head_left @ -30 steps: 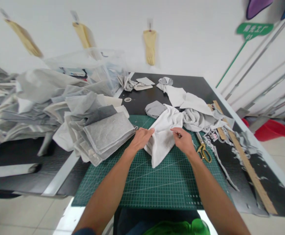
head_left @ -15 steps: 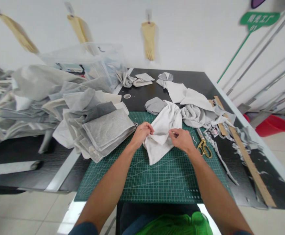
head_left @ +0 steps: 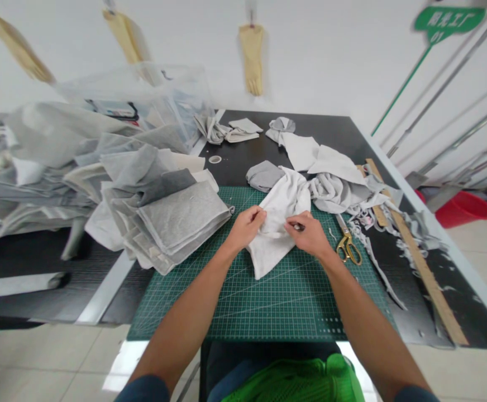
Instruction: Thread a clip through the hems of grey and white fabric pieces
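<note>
A white cloth (head_left: 271, 251) lies crumpled on the green cutting mat (head_left: 268, 307), one corner pointing toward me. At its left edge my left hand (head_left: 247, 226) is closed, pinching the fabric between thumb and fingers. My right hand (head_left: 308, 233) is closed on the cloth's right side, fingertips pressed together at a fold. A small dark thing shows inside the curled right fingers, too small to name. Gold-handled scissors (head_left: 347, 245) lie to the right of that hand. Just behind the white cloth sits a folded grey cloth (head_left: 264, 175).
Stacked grey cloths (head_left: 185, 218) overlap the mat's left side, with a clear plastic box (head_left: 185, 100) behind. More pale cloths (head_left: 331, 162) lie at the back right. Fabric scraps and a wooden ruler (head_left: 428, 273) run along the right edge. A red bucket (head_left: 465, 209) stands beyond.
The raised fold between my hands now lies flatter. My right fingers have curled in more and a dark thing shows in them. The whole view has shifted slightly.
</note>
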Action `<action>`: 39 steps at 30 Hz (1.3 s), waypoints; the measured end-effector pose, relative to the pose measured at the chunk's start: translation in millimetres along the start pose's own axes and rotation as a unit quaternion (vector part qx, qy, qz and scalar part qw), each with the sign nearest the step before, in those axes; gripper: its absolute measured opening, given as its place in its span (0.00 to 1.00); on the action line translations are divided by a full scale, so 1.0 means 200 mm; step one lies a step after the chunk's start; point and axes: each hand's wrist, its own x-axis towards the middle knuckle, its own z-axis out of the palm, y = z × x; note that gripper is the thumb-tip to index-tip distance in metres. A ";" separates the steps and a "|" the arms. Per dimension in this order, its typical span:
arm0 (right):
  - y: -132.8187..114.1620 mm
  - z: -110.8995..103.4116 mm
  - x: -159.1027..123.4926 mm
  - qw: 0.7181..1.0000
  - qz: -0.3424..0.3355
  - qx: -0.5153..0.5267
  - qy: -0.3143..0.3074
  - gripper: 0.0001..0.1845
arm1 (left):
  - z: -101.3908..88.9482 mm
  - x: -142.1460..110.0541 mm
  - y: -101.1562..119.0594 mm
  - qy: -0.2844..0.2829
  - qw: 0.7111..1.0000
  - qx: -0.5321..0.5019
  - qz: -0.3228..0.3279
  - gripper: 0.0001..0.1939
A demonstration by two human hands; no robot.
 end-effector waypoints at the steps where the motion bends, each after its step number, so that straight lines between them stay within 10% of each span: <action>1: -0.01 -0.01 0.00 1.000 0.005 0.022 0.012 0.09 | 0.00 0.00 0.00 0.014 0.999 -0.034 -0.017 0.18; 9: -0.10 -0.04 -0.01 0.992 0.004 0.124 0.000 0.11 | 0.05 -0.04 0.05 -0.006 0.996 -0.087 -0.013 0.21; 20: -0.08 -0.04 -0.03 0.985 0.019 0.173 0.014 0.15 | 0.05 -0.01 -0.01 0.105 0.982 -0.145 -0.065 0.21; 39: -0.17 -0.01 -0.02 0.982 0.056 0.182 -0.010 0.15 | 0.12 -0.08 0.09 -0.061 0.994 -0.085 -0.028 0.27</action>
